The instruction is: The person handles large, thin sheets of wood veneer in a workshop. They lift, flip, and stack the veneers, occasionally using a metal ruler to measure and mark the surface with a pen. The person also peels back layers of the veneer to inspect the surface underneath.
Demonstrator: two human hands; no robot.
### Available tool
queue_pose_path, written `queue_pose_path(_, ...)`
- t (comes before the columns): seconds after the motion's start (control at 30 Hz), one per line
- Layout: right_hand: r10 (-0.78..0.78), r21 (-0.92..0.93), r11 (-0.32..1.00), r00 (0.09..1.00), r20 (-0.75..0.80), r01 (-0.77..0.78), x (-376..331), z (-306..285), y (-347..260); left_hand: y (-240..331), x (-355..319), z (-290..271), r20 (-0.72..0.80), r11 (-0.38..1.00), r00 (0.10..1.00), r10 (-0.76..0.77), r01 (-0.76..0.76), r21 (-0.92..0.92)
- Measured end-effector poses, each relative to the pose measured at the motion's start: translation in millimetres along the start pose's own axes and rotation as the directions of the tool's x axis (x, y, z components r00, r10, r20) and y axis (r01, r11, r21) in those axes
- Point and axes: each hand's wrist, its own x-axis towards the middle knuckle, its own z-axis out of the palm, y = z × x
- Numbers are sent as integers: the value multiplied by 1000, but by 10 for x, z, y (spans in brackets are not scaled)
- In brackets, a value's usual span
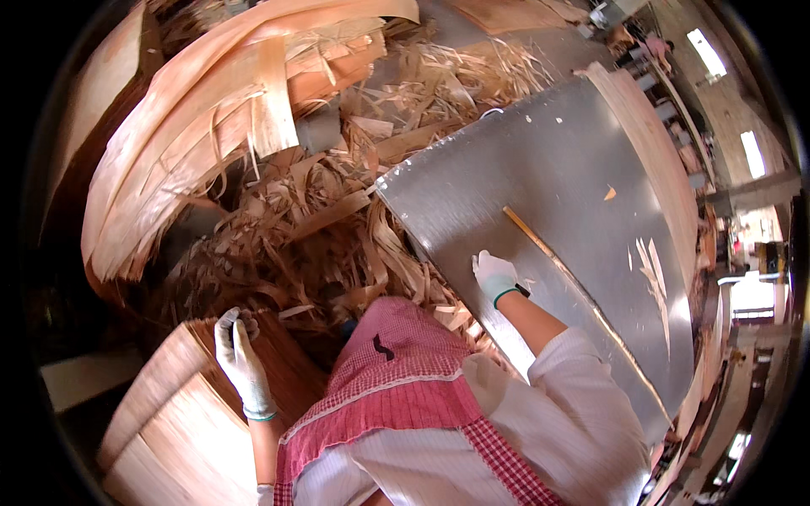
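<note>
My left hand, in a white glove with a green cuff, is beside the top edge of a stack of wood veneer sheets. Its fingers are bent but apart, with nothing visible between them; whether they touch the stack, I cannot tell. On my right, a smooth grey metal tabletop lies under my right hand, gloved the same way. That hand's fingers are curled together and nothing shows in them. A long thin wooden stick lies across the metal, just right of this hand.
Tangled veneer scraps heap on the floor ahead, between stack and table. A large curved pile of veneer sheets stands far left. More veneer lines the table's far right side. Small splinters lie on the metal.
</note>
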Motion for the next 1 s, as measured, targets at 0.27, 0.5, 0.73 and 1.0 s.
queue_pose_path(0.27, 27, 183, 983, 999, -37, -20, 77, 99, 75, 18, 1205, 346, 210, 988, 977, -29, 60, -145)
queue_pose_path(0.5, 685, 992, -2, 723, -91, 126, 766, 580, 721, 113, 2410, 1226, 382, 996, 920, 84, -62, -72)
queue_pose_path(0.73, 912, 895, -271, 204, 357, -354, 1243, 217, 740, 287, 3610, 2339, 708, 979, 687, 164, -203, -30)
queue_pose_path(1.0, 976, 924, -174, 67, 208, -340, 1382, 290, 710, 754, 3947, 4156, 971, 931, 178, 157, -356, -85)
